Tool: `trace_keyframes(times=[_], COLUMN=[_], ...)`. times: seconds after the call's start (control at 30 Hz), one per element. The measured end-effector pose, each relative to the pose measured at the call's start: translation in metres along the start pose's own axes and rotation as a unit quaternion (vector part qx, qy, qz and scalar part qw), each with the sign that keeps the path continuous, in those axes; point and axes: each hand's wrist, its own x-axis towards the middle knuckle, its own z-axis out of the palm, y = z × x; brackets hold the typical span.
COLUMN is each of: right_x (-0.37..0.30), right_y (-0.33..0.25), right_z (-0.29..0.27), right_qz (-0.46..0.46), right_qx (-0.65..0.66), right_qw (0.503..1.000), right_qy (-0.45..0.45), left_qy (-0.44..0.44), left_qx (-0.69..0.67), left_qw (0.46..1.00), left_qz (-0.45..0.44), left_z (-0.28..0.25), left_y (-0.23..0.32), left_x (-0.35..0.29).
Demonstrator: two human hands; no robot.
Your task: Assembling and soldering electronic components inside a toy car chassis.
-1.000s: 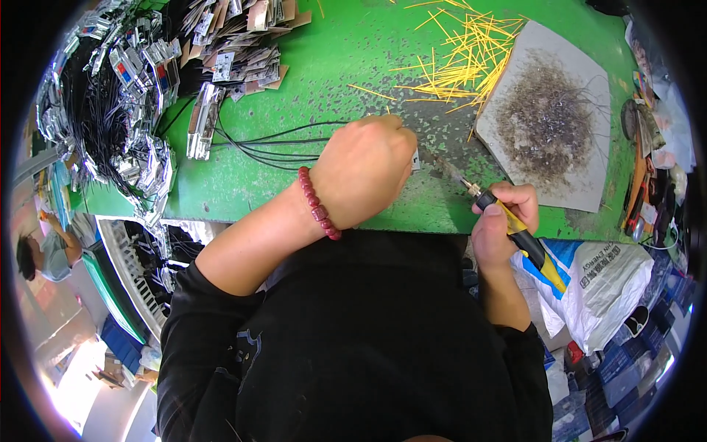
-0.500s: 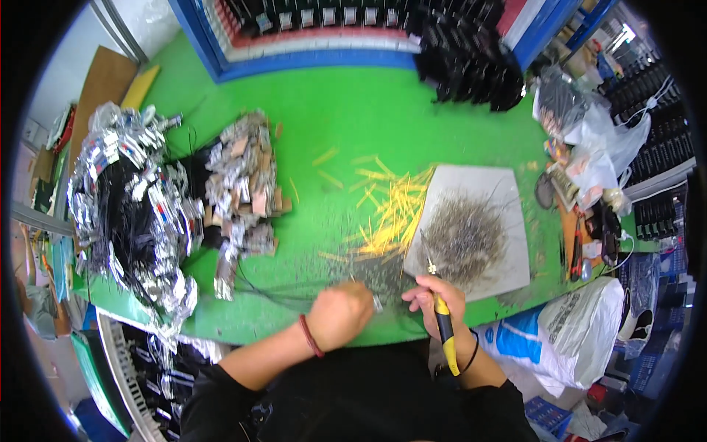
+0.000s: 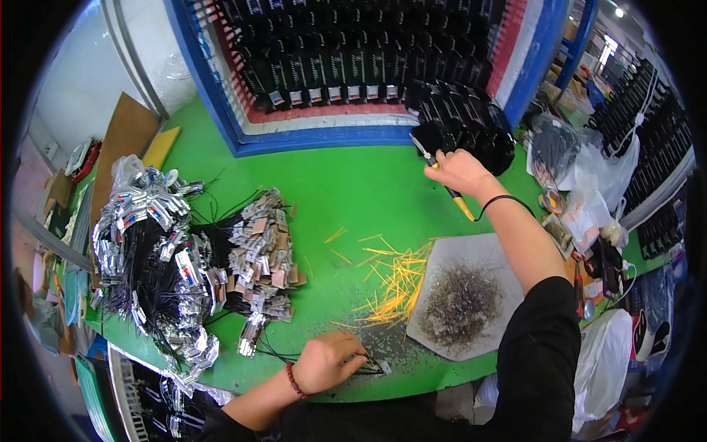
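Observation:
My left hand (image 3: 333,361) rests by the near edge of the green table. Its fingers are pinched around thin black cables (image 3: 359,370), and a small silvery end (image 3: 383,367) sticks out beyond the fingertips. My right hand (image 3: 462,175) is stretched out to the far side of the table. It grips a soldering iron (image 3: 461,202) with a yellow and black handle, the metal tip pointing up and left. That tip lies close to a pile of black pieces (image 3: 464,132) at the blue frame's front edge; whether they touch, I cannot tell.
Bundles of black cables with silvery ends (image 3: 162,272) and tan-tagged ends (image 3: 261,254) lie left. Thin yellow sticks (image 3: 394,283) are scattered beside a grey board (image 3: 508,324) bearing dark clippings (image 3: 460,306). A blue frame (image 3: 294,144) filled with black pieces stands behind. Plastic bags (image 3: 589,162) sit right.
My right hand has gone from the near edge to the far side with the soldering iron. My left hand stays near the front edge, still pinching the cables. The view has tilted up.

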Motion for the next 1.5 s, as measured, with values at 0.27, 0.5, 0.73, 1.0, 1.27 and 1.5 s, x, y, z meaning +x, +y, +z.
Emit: trace_keyframes(times=[0.27,0.5,0.73,1.0,1.27,1.5], right_x=[0.006,-0.101,-0.139,-0.106,-0.108,-0.104], right_y=[0.006,-0.106,-0.195,-0.202,-0.209,-0.196], right_z=[-0.067,-0.15,-0.177,-0.184,-0.201,-0.207], right_qz=[0.085,0.228,0.09,0.328,0.327,0.232], right_qx=[0.153,0.653,0.456,0.523,0.434,0.258], right_qw=[0.966,0.701,0.832,0.726,0.812,0.916], right_qy=[0.188,0.172,0.304,0.303,0.215,0.204], left_qy=[0.028,0.249,0.19,0.197,0.286,0.288], left_qx=[-0.093,-0.583,-0.678,-0.634,-0.302,0.371], left_qw=[0.995,0.753,0.698,0.744,0.907,0.877], left_qz=[-0.024,-0.174,-0.133,-0.075,-0.07,0.104], left_z=[-0.02,-0.042,-0.04,-0.009,-0.015,-0.052], left_y=[-0.019,-0.022,-0.01,0.013,0.008,0.037], left_x=[-0.005,0.096,0.098,0.041,0.017,0.068])
